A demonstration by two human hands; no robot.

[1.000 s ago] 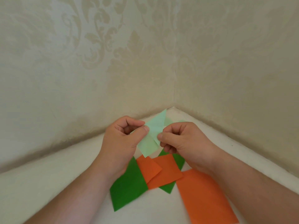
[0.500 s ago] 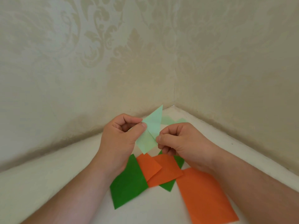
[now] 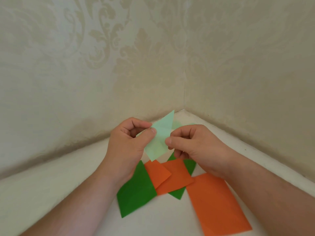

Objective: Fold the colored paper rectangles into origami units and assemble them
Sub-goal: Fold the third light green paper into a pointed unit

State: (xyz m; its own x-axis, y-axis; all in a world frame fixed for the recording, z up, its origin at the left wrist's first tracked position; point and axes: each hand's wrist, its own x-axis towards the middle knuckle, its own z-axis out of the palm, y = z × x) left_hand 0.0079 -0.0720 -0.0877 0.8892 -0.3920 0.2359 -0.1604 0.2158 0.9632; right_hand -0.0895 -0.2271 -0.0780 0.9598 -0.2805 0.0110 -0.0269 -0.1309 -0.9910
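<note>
Both hands are up off the surface with the pale green paper [image 3: 159, 140] between them, right in front of the wall corner; it is folded into a long pointed shape, one sharp tip aimed up toward the corner and another tip pointing down, with a crease line running across its middle and a softer one along its length; the colour is a light mint, matte, and no print, label or writing shows on it

The left hand [image 3: 129, 147] pinches the paper's left edge, thumb pressed on the near face and the forefinger curled over behind; the right hand [image 3: 192, 147] pinches the right edge the same way, thumb tip on the front, the other fingers curled in under the palm; so both are closed on the same piece, held tilted in the air above the loose sheets

Down on the white surface [image 3: 68, 193]: a dark green sheet [image 3: 136, 189] lies to the left, a folded orange piece [image 3: 157, 172] overlaps its right edge, another orange sheet [image 3: 177, 179] sits partly under that one, and a second dark green sheet [image 3: 189, 167] peeks out from beneath them; a large flat orange rectangle [image 3: 216, 203] lies on the right, just beside the pile; behind the hands a bit more pale green paper [image 3: 176, 125] rests near the corner; the walls carry cream damask wallpaper [image 3: 105, 48], and nothing readable appears anywhere
</note>
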